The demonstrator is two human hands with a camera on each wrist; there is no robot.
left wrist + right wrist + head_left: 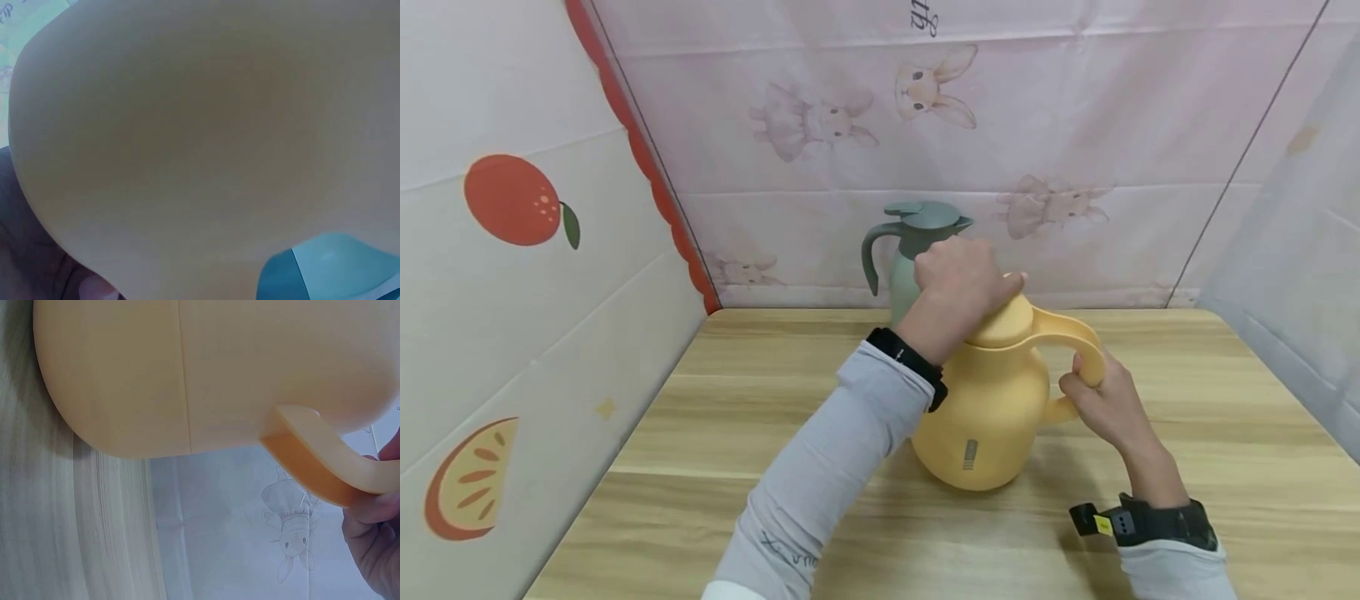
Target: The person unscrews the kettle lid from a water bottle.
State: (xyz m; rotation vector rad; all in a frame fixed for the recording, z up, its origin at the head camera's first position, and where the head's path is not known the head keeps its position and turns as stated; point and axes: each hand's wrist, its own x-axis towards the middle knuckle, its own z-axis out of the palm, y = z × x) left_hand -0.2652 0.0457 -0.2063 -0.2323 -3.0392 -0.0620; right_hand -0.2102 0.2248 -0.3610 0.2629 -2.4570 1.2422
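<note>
A yellow thermos jug [992,408] stands on the wooden table, a small grey label on its lower front. My left hand [958,271] reaches across its top and grips the round yellow lid [1006,323]; most of the fingers are hidden behind the lid. In the left wrist view the jug's body [200,125] fills nearly everything, with part of that hand dark at lower left. My right hand [1108,400] is wrapped round the jug's handle [1078,333]. The right wrist view shows the handle's lower end [319,456] within those fingers.
Behind the yellow jug stands a green thermos jug [928,221], partly covered by my left hand, its handle toward the left. Printed cloth walls [820,200] enclose the table [760,417] at the back and both sides.
</note>
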